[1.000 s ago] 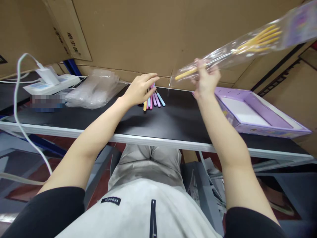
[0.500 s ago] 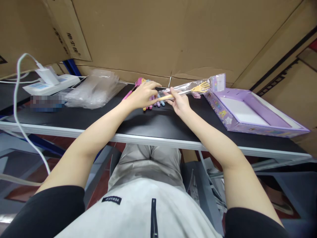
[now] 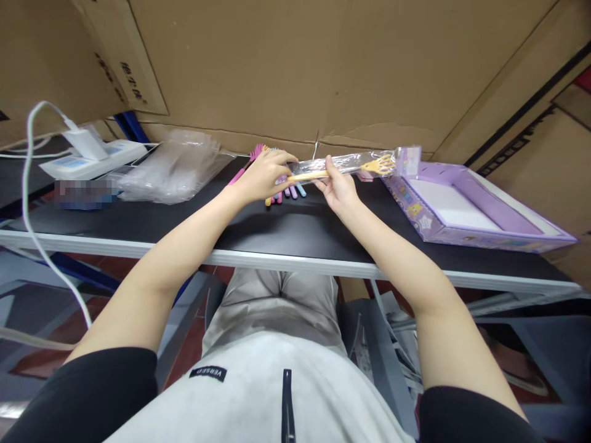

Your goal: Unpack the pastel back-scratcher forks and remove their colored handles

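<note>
A yellow back scratcher point(image 3: 376, 165) with a claw-shaped head lies inside a clear plastic bag point(image 3: 344, 162), held level above the table. My right hand point(image 3: 340, 189) grips it near the middle, thumb on top. At the handle end my left hand point(image 3: 266, 176) is closed, its fingertips pinching the bag and handle; the exact contact is partly hidden. A printed card point(image 3: 409, 162) shows at the bag's right end. Beneath and behind my left hand lie several more back scratchers point(image 3: 290, 191) in pink, yellow, purple and blue, partly covered by that hand.
At right an open purple display box point(image 3: 489, 240) rests on the black table point(image 3: 295, 237). Left of my hands is a stack of clear bags point(image 3: 170, 169). A power strip point(image 3: 95, 159) with a white charger and cable stands farther left. Cardboard point(image 3: 277, 67) walls the back.
The bag has slid further along the back scratcher toward my left hand, now covering most of the handle. My right thumb has shifted slightly up and right.
</note>
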Demonstrator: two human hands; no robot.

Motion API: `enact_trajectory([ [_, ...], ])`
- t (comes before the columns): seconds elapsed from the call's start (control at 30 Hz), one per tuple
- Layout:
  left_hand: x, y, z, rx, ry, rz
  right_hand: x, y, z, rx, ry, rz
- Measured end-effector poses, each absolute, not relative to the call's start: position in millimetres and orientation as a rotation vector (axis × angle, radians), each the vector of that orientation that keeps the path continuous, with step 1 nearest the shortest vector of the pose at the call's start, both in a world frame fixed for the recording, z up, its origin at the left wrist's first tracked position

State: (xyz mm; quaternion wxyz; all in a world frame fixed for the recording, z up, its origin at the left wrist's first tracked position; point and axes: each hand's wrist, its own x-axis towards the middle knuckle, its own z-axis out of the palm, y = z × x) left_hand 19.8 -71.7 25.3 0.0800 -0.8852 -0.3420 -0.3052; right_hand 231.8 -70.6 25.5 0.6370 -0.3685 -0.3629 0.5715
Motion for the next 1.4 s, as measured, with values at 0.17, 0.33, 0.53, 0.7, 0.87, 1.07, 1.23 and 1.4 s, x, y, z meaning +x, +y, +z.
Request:
enact_trajectory([
  [0.17,20,-71,24,-2.630,-1.008,-0.969,234,-73,29,-0.803,-0.804,1.340],
  [0.33,13,-70,28,-2.557,-1.045,-1.041,249,-67,37,-0.757,-0.699,1.322],
  [0.53,-3,-78,44,-2.440,-1.137,-1.095,267,-48,38,-0.819,-0.640,1.231],
  [0.7,-13,-91,59,-2.391,-1.182,-1.068,275,-42,39,-0.856,-0.842,1.146],
  [0.87,-21,-99,69,-2.334,-1.208,-1.116,285,-33,39,-0.866,-0.833,1.119],
  [1.07,-44,-102,78,-2.126,-1.232,-1.294,303,-23,42,-0.900,-0.659,1.039],
  [1.23,-70,-96,77,-1.951,-1.264,-1.319,327,-17,45,-0.896,-0.546,1.003],
  [1.4,-69,-97,74,-1.900,-1.368,-1.256,339,-7,40,-0.972,-0.620,0.885],
])
